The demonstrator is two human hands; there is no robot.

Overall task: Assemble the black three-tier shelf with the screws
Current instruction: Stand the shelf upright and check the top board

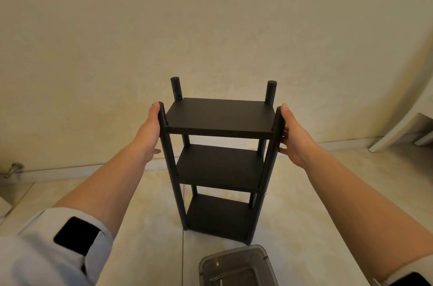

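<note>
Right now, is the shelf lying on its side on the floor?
No, the shelf stands upright on the floor, with the left hand and right hand at its front posts.
</note>
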